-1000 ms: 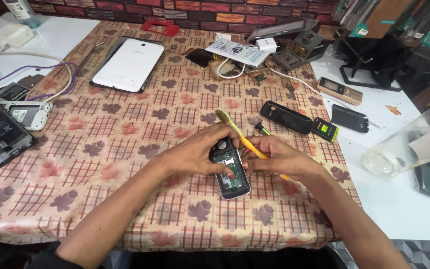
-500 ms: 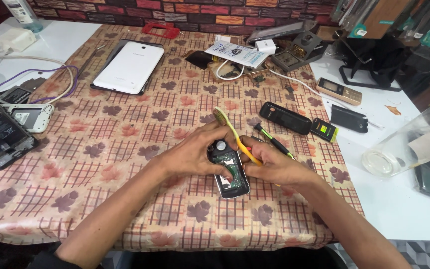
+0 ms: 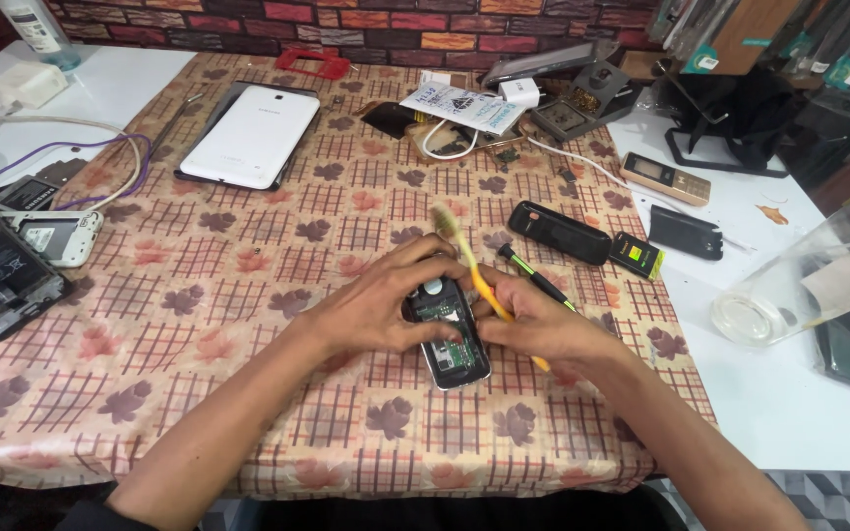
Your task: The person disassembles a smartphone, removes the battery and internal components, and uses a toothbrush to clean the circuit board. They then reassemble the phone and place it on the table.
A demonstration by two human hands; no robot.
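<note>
A small opened phone [image 3: 450, 336] with its green circuit board showing lies on the checked tablecloth [image 3: 248, 295] at the middle. My left hand [image 3: 376, 300] grips its left side and top. My right hand [image 3: 533, 320] rests against the phone's right edge and holds a yellow toothbrush [image 3: 466, 258], whose bristle end points up and away from the phone. A green-handled screwdriver [image 3: 535, 277] lies just behind my right hand.
A white tablet [image 3: 253, 136] lies at the back left. Opened phones [image 3: 2, 270] and cables sit on the left. A black phone cover [image 3: 560, 232], a battery [image 3: 637, 256], a gold keypad phone [image 3: 665, 178] and a clear jar [image 3: 819, 280] are to the right.
The toothbrush has tilted a little, its bristle end swinging up and to the left. Both hands stay on the opened phone.
</note>
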